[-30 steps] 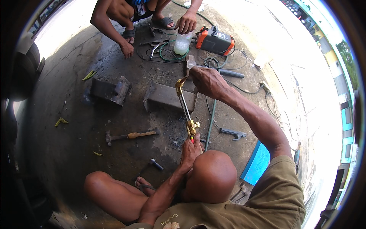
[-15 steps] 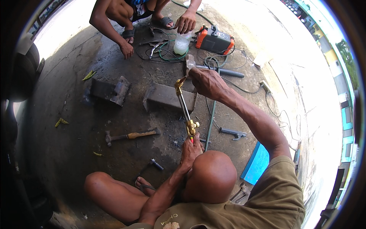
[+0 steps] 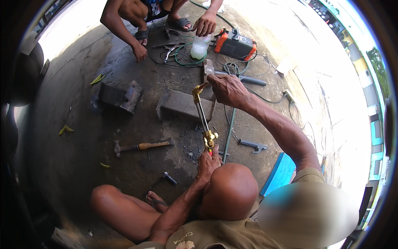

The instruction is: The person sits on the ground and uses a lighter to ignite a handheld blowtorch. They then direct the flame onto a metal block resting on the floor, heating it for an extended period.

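Observation:
My left hand (image 3: 208, 164) is closed around the handle of a brass cutting torch (image 3: 202, 111), whose tubes slant up to an angled head with a copper nozzle. Right at the nozzle's end my right hand (image 3: 229, 89) pinches its fingers together. Whether a small thing sits between those fingertips is hidden. Just beyond them lies a sledgehammer (image 3: 208, 71) with a long dark handle pointing right. Below the torch head, a rusty steel channel piece (image 3: 182, 103) rests on the ground.
Farther left are another steel piece (image 3: 118, 97) and a wooden-handled hammer (image 3: 145, 145). A person (image 3: 139, 52) squats opposite, one hand on a jar of cloudy liquid (image 3: 200, 47). Beside it stand an orange-black welding machine (image 3: 236, 43) and cables. An electrode holder (image 3: 253, 145) and a blue box (image 3: 278, 172) lie right.
The torch and both my hands keep nearly the same pose, with only a slight shift of the whole view. A blurred patch now covers the lower right, over my sleeve.

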Action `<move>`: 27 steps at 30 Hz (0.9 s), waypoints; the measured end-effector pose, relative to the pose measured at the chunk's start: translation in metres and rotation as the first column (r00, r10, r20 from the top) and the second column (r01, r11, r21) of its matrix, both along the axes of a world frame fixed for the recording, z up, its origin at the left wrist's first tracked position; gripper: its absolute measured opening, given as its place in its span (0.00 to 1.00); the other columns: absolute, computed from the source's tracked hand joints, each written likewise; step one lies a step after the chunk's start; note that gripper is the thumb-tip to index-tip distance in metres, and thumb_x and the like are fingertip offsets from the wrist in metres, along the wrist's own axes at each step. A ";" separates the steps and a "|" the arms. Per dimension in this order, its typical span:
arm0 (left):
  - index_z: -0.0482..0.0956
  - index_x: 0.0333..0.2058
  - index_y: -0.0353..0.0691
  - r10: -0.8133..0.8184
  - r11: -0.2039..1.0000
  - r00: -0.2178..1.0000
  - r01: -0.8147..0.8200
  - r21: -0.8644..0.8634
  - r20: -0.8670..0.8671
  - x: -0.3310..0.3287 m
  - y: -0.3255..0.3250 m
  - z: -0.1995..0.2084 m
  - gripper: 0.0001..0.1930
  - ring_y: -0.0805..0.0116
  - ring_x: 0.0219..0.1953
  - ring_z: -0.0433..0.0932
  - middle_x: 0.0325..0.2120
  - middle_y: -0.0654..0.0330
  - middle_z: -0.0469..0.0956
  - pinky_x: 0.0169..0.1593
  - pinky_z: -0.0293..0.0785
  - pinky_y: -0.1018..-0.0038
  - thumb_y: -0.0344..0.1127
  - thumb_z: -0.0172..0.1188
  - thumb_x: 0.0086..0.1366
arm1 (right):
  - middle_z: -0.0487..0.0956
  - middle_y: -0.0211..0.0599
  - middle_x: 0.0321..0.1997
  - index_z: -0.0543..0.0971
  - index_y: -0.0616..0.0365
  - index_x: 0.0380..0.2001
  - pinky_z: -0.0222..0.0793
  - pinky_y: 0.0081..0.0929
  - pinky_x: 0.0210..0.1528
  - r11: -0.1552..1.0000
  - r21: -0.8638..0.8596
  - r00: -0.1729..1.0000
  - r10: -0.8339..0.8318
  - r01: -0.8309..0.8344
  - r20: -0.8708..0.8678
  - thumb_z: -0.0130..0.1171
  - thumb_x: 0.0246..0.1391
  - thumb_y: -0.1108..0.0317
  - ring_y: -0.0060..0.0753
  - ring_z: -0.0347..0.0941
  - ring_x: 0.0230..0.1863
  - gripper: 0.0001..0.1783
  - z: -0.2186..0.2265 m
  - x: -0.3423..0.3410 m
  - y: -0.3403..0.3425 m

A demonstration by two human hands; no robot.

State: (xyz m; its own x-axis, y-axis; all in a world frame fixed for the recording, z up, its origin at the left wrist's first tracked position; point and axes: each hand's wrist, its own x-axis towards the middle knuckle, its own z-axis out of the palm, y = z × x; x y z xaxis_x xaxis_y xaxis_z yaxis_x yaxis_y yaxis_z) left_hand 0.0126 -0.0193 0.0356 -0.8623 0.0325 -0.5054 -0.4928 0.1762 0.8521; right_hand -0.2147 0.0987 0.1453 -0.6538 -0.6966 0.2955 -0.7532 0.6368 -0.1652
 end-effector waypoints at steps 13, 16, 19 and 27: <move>0.76 0.34 0.30 0.122 0.987 0.989 -0.130 -0.098 -0.078 -0.001 0.005 -0.030 0.28 0.48 0.26 0.83 0.18 0.49 0.79 0.34 0.77 0.55 0.56 0.48 0.75 | 0.77 0.50 0.29 0.70 0.61 0.39 0.71 0.48 0.35 0.999 0.017 0.996 0.026 -0.028 0.085 0.53 0.58 0.77 0.55 0.78 0.34 0.06 -0.027 -0.021 -0.005; 0.76 0.33 0.30 0.153 0.979 0.980 -0.167 -0.118 -0.124 0.003 0.002 -0.049 0.27 0.45 0.27 0.83 0.17 0.48 0.79 0.35 0.77 0.53 0.54 0.49 0.75 | 0.80 0.55 0.32 0.71 0.64 0.37 0.72 0.49 0.34 1.000 0.017 0.983 0.008 -0.011 0.185 0.54 0.59 0.74 0.58 0.80 0.35 0.05 -0.039 -0.033 -0.013; 0.76 0.32 0.31 0.153 0.977 0.980 -0.170 -0.130 -0.128 0.004 -0.001 -0.048 0.26 0.44 0.27 0.83 0.17 0.48 0.79 0.36 0.77 0.53 0.53 0.49 0.75 | 0.79 0.52 0.30 0.76 0.62 0.38 0.73 0.47 0.34 0.987 0.135 0.946 -0.130 0.093 0.297 0.54 0.47 0.81 0.57 0.80 0.34 0.12 -0.041 -0.039 -0.022; 0.76 0.31 0.32 0.164 0.984 0.985 -0.168 -0.068 -0.057 0.002 -0.006 -0.046 0.25 0.48 0.26 0.84 0.17 0.50 0.80 0.34 0.78 0.56 0.52 0.49 0.75 | 0.77 0.51 0.30 0.74 0.63 0.34 0.70 0.47 0.36 1.000 0.019 0.935 -0.020 0.014 0.355 0.53 0.50 0.79 0.57 0.78 0.35 0.06 -0.051 -0.037 -0.032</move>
